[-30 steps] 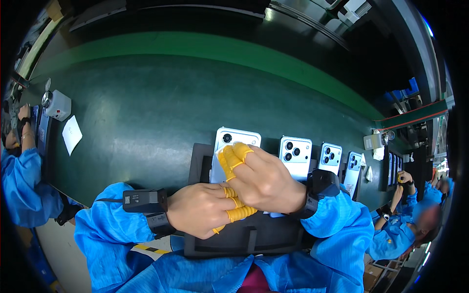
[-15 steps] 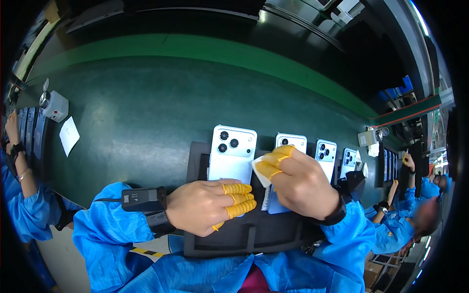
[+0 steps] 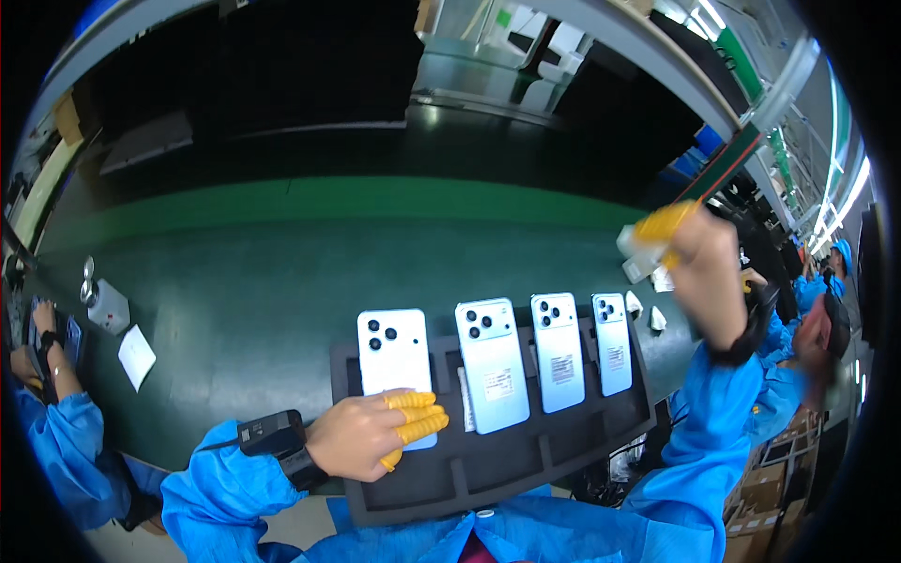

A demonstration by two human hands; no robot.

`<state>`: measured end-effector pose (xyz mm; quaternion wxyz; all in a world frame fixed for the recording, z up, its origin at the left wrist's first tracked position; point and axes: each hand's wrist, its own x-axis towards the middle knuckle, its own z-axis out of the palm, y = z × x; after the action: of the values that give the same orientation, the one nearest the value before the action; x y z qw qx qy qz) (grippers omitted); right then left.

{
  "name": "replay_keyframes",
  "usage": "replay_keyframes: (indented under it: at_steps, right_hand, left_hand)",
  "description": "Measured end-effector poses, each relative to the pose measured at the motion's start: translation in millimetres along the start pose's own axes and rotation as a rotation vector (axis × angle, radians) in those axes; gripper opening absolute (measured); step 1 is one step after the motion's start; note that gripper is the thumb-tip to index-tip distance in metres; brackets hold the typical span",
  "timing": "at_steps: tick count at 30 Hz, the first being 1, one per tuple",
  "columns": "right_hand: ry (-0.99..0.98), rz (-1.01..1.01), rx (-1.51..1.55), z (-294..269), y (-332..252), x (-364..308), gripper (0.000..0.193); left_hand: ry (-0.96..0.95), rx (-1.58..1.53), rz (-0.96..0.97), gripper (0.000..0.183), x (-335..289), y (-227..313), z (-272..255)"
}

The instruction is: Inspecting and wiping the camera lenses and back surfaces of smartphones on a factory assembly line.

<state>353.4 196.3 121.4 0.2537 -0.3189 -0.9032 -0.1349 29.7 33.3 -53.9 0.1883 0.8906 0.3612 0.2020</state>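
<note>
My left hand (image 3: 375, 432), with yellow finger cots, lies closed across the lower part of the leftmost pale-blue smartphone (image 3: 392, 349). That phone is back side up in a black foam tray (image 3: 497, 474), its lower end partly covered by my fingers. Three more phones stand to its right in the tray: one (image 3: 495, 380) nearest, then another (image 3: 558, 361), then the last (image 3: 612, 352). Raised at the right, my right hand (image 3: 690, 253) is smeared by motion. Its cotted fingers pinch a white wipe (image 3: 627, 242), over a whitish container (image 3: 641, 267) that they partly hide.
Crumpled white wipes (image 3: 658, 320) lie right of the tray on the green bench (image 3: 244, 300). A white dispenser bottle (image 3: 106, 305) with its lid raised and a white paper (image 3: 137, 357) are at the left. Co-workers in blue sit at both sides.
My right hand has risen from the second phone to the far right, carrying the wipe. The phones it covered now show. My left hand stays on the leftmost phone; the view has shifted.
</note>
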Motion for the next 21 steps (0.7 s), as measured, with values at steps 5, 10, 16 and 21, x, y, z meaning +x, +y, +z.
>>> replay_keyframes:
  at_steps: [5, 10, 16, 21]
  right_hand:
    - [0.472, 0.209, -0.322, -69, 83, 95, 0.023]
    - [0.345, 0.146, -0.435, -42, 175, 192, 0.026]
    - [0.126, 0.174, -0.375, -35, 199, 209, 0.032]
    - [0.368, -0.263, -0.124, -50, 125, 115, 0.051]
  left_hand:
    - [-0.017, 0.054, 0.012, 0.066, -3, -2, -4]
    - [-0.033, 0.067, 0.006, 0.058, -5, -1, 0]
    - [-0.039, 0.017, 0.006, 0.059, -2, 0, 5]
    - [0.021, 0.004, 0.020, 0.058, -1, 4, 1]
